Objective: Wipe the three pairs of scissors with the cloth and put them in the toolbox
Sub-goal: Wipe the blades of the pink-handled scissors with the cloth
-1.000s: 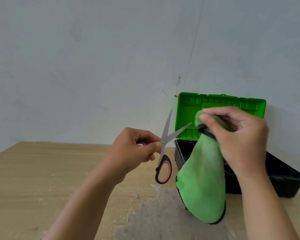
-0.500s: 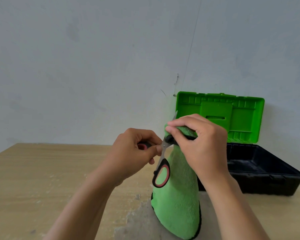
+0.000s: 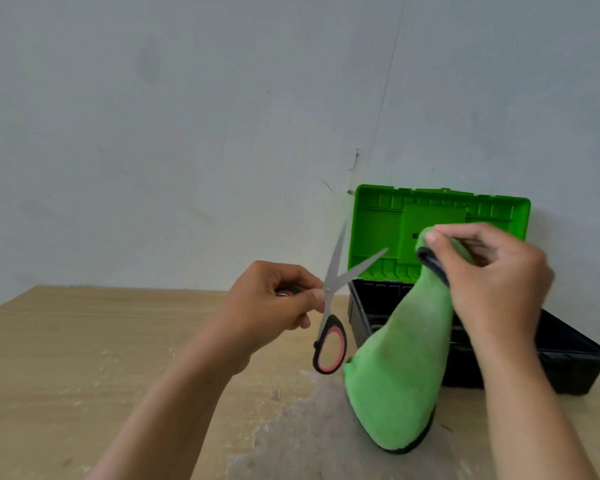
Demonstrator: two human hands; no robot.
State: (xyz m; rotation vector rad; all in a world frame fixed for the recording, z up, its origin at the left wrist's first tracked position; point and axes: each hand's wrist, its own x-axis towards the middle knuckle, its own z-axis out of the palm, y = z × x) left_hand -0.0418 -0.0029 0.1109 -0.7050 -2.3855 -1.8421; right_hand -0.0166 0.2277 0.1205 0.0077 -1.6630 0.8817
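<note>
Behind everything you have one pale grey wall, and under it one light wooden table with a worn grey patch at 6 o'clock. One toolbox sits on the table at 4 o'clock against the wall, its black tray open and its green lid standing upright; any marking moulded into the lid is too blurred to read. One green cloth with a dark edge hangs in front of the tray toward 6 o'clock. Your right hand pinches its bunched top between thumb and curled fingers at 3 o'clock. Your left hand, just below centre, is closed round one handle loop of the single pair of scissors in view, with the thumb near the pivot. The other black-and-pink loop hangs free below. The blades are spread, one pointing to 12 o'clock and one to 2 o'clock, near the cloth but apart from it, outside the toolbox.
</note>
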